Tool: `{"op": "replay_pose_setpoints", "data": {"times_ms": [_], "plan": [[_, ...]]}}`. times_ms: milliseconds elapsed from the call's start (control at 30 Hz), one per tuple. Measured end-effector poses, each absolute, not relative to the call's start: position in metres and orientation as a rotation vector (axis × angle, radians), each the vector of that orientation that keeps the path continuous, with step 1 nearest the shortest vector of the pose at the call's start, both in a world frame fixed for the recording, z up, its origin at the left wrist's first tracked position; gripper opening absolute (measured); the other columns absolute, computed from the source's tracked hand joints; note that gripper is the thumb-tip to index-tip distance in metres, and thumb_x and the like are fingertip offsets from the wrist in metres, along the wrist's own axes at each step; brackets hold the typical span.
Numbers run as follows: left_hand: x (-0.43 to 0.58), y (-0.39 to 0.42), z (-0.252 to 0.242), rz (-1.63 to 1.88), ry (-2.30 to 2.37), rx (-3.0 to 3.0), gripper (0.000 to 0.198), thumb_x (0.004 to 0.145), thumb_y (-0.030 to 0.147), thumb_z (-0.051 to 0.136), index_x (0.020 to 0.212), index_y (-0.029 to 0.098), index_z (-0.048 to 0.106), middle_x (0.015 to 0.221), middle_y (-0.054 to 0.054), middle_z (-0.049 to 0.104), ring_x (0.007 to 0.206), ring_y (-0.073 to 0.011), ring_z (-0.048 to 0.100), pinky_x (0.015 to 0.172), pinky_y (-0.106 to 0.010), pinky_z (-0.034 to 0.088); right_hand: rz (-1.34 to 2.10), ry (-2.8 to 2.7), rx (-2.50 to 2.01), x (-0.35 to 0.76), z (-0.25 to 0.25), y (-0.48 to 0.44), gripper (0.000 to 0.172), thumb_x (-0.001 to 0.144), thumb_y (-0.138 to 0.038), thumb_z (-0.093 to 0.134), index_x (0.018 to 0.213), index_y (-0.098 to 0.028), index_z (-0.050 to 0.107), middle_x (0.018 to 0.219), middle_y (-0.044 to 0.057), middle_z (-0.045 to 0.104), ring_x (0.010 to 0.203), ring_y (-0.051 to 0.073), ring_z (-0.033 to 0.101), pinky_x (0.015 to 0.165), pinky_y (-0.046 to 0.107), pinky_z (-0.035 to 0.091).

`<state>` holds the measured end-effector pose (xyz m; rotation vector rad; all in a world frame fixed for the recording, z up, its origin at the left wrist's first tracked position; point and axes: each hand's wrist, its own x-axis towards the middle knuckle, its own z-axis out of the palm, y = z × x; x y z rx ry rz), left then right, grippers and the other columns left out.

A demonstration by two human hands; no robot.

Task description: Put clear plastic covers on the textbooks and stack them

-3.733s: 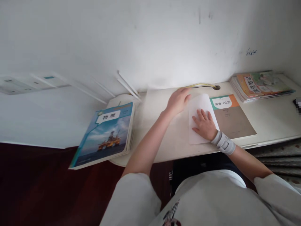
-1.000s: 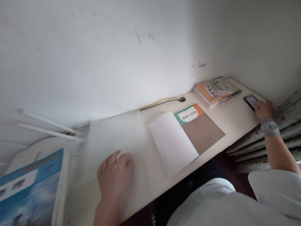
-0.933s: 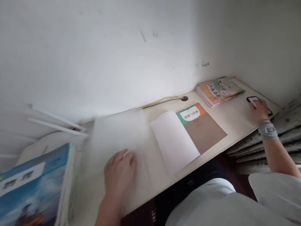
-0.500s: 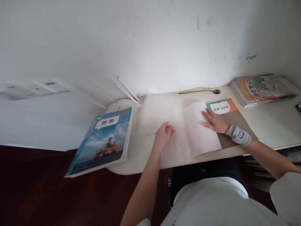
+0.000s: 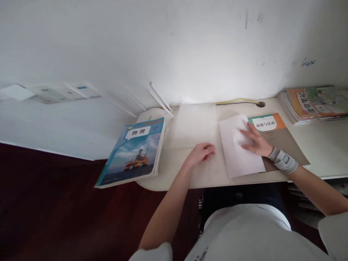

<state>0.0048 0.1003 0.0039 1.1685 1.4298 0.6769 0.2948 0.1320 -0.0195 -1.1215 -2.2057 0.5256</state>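
Note:
A textbook with a grey-brown, green and orange cover (image 5: pixel 285 145) lies on the white desk. Over its left part lies a smooth white sheet (image 5: pixel 233 159), and I cannot tell whether it is loose or part of the book. My right hand (image 5: pixel 257 142), with a grey band at the wrist, rests flat on the sheet and book, fingers spread. Left of the sheet a clear plastic book cover (image 5: pixel 194 123) is spread out, faint against the desk. Above its lower part my left hand (image 5: pixel 201 153) has its fingers curled together. Whether they pinch the plastic is hidden.
On the left, a stack of books with a blue physics textbook (image 5: pixel 138 156) on top juts past the desk edge. Another book stack (image 5: pixel 312 105) stands at the back right. Yellow and black cables (image 5: pixel 239 100) run along the wall into a desk hole (image 5: pixel 261 104).
The whole view has shifted, so things appear farther right. My left hand has moved slightly toward the white sheet, its fingers curling more. My right hand stays spread on the sheet.

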Motion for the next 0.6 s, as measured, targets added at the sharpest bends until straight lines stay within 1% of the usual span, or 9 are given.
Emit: {"op": "replay_pose_setpoints", "data": {"times_ms": [67,100,200,333,400,467,533,600], "plan": [[0.007,0.1,0.002,0.628,1.422,1.202,0.015,0.07,0.027,0.063,0.069,0.013,0.061,0.062,-0.002,0.063,0.038,-0.0039,0.038,0.038,-0.019,0.025,0.514,-2.29,-1.059,0.293,-0.017,0.125,0.063,0.074,-0.054,0.06,0.13,-0.027,0.05,0.153,0.002,0.008,0.139,0.033,0.007,0.11,0.055,0.018],[0.007,0.099,0.002,0.618,1.423,1.209,0.016,0.071,0.028,0.062,0.066,0.013,0.059,0.062,-0.002,0.064,0.037,-0.0036,0.037,0.037,-0.019,0.024,0.513,-2.324,-1.055,0.293,-0.016,0.123,0.062,0.072,-0.055,0.062,0.128,-0.029,0.051,0.154,0.0,0.007,0.139,0.034,0.006,0.11,0.056,0.018],[0.004,0.095,0.003,0.627,1.394,1.167,0.019,0.076,0.032,0.057,0.067,0.014,0.055,0.069,-0.005,0.068,0.034,-0.0023,0.034,0.036,-0.019,0.023,0.517,-2.377,-1.09,0.294,-0.015,0.12,0.062,0.069,-0.054,0.066,0.125,-0.032,0.054,0.153,-0.002,0.007,0.139,0.035,0.006,0.108,0.058,0.018],[0.002,0.09,0.006,0.682,1.29,1.039,0.023,0.077,0.036,0.057,0.069,0.016,0.048,0.07,-0.005,0.068,0.032,-0.001,0.031,0.034,-0.017,0.021,0.49,-2.389,-1.118,0.295,-0.017,0.123,0.064,0.067,-0.051,0.069,0.126,-0.031,0.054,0.153,-0.002,0.008,0.139,0.035,0.007,0.108,0.058,0.019],[0.004,0.086,0.007,0.692,1.29,1.029,0.021,0.078,0.036,0.056,0.075,0.017,0.047,0.071,-0.004,0.068,0.032,-0.0014,0.034,0.034,-0.016,0.022,0.47,-2.386,-1.124,0.294,-0.018,0.123,0.064,0.067,-0.048,0.069,0.126,-0.03,0.053,0.153,-0.002,0.008,0.139,0.035,0.007,0.108,0.058,0.02],[0.008,0.081,0.008,0.647,1.319,1.067,0.02,0.079,0.034,0.056,0.085,0.018,0.048,0.071,-0.003,0.068,0.034,-0.0031,0.038,0.034,-0.016,0.026,0.45,-2.369,-1.129,0.292,-0.02,0.122,0.062,0.068,-0.044,0.069,0.127,-0.029,0.053,0.153,-0.001,0.008,0.139,0.035,0.007,0.108,0.057,0.02],[0.011,0.074,0.009,0.583,1.336,1.11,0.025,0.079,0.033,0.057,0.096,0.018,0.047,0.072,-0.002,0.068,0.035,-0.0046,0.042,0.034,-0.016,0.029,0.437,-2.333,-1.124,0.291,-0.021,0.121,0.059,0.07,-0.04,0.068,0.126,-0.028,0.053,0.153,0.0,0.01,0.139,0.034,0.008,0.109,0.057,0.021],[0.013,0.067,0.01,0.56,1.328,1.121,0.029,0.078,0.031,0.058,0.102,0.018,0.046,0.07,0.0,0.066,0.036,-0.0047,0.043,0.035,-0.016,0.03,0.446,-2.303,-1.09,0.291,-0.022,0.12,0.055,0.073,-0.038,0.066,0.125,-0.028,0.054,0.153,0.0,0.012,0.139,0.032,0.009,0.109,0.055,0.021]]}}
